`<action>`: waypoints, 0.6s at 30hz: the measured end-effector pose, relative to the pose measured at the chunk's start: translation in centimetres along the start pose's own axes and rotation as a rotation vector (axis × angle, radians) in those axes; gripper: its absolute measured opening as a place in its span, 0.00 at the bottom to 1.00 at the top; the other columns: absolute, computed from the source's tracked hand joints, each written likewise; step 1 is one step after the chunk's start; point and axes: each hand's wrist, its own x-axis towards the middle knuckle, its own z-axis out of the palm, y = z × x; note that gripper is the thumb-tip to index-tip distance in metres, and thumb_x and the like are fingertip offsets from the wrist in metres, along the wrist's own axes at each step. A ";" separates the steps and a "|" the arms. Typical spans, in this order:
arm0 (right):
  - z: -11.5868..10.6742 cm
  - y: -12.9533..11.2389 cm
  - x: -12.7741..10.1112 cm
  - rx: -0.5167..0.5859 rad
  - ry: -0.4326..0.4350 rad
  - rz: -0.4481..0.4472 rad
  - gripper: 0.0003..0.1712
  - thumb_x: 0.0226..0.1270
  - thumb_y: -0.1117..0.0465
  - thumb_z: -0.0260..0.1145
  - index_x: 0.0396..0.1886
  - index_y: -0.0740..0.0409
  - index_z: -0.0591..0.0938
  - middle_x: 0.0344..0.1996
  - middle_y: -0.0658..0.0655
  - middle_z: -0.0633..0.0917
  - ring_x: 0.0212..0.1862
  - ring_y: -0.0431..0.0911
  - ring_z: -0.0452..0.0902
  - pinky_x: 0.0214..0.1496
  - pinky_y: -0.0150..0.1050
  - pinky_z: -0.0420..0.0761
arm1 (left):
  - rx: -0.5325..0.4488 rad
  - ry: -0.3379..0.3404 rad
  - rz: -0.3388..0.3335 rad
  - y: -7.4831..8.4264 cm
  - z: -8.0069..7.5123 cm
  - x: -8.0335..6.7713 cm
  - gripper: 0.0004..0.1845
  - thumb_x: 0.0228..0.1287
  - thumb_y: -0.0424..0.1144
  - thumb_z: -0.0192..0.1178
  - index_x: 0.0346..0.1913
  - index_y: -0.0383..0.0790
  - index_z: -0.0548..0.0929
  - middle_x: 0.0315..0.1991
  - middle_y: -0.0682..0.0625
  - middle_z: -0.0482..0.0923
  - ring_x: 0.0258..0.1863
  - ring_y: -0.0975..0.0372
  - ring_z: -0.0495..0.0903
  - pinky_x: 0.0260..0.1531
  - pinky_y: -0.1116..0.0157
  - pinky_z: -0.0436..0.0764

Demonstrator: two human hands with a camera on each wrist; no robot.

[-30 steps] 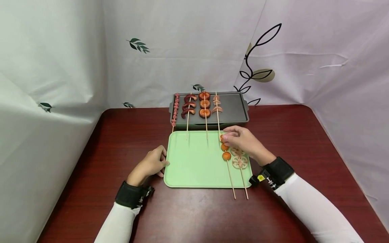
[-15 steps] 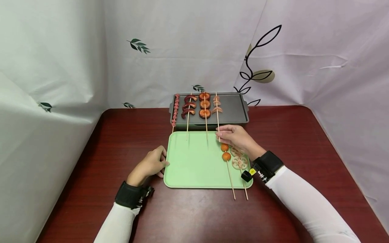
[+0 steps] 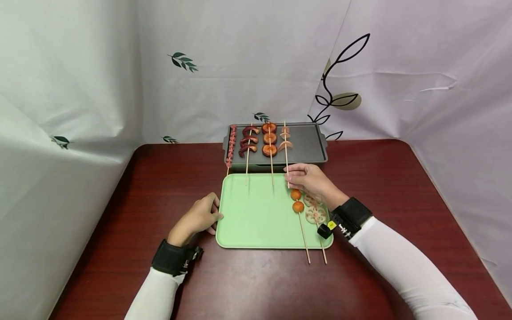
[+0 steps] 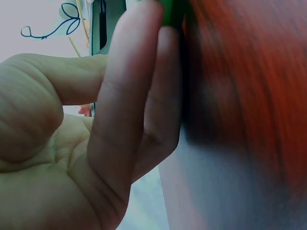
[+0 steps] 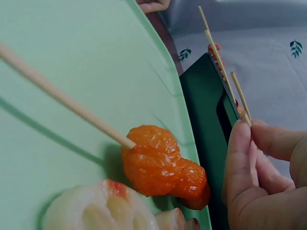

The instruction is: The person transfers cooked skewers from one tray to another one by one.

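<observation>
— At the green tray's (image 3: 256,222) far right corner, what's the right hand (image 3: 310,180) doing?
— Its fingers (image 5: 242,158) pinch the near end of a skewer (image 3: 286,151) lying on the grey griddle (image 3: 308,144) behind the tray.
— And the left hand (image 3: 198,218)?
— Fingers together, pressed against the tray's left edge on the tabletop (image 3: 168,178).

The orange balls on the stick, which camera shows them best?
The right wrist view: the orange balls fill the picture up close, bumpy and shiny, on their stick over the green tray. The head view shows them small beside the right hand. The left wrist view does not show them.
</observation>
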 end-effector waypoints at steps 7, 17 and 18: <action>0.2 -0.1 -0.4 -0.038 -0.014 -0.009 0.24 0.74 0.71 0.64 0.67 0.73 0.73 0.42 0.56 0.86 0.44 0.45 0.88 0.49 0.36 0.90 | 0.008 0.014 0.037 0.0 0.1 0.0 0.10 0.70 0.23 0.61 0.48 0.31 0.70 0.34 0.38 0.76 0.19 0.56 0.83 0.18 0.60 0.87; 0.5 -0.5 -2.0 -0.009 -0.067 0.027 0.25 0.74 0.72 0.65 0.67 0.74 0.71 0.37 0.50 0.86 0.42 0.43 0.88 0.47 0.34 0.90 | 0.001 0.011 0.030 -0.1 0.1 0.1 0.11 0.71 0.23 0.60 0.48 0.31 0.70 0.34 0.38 0.76 0.19 0.55 0.82 0.18 0.60 0.87; 0.6 -0.4 -2.2 -0.012 -0.075 0.028 0.24 0.74 0.73 0.64 0.66 0.74 0.71 0.37 0.50 0.86 0.42 0.43 0.88 0.46 0.34 0.90 | 0.001 0.012 0.030 -0.1 0.0 0.1 0.11 0.70 0.23 0.61 0.48 0.31 0.70 0.35 0.38 0.76 0.19 0.55 0.82 0.18 0.59 0.87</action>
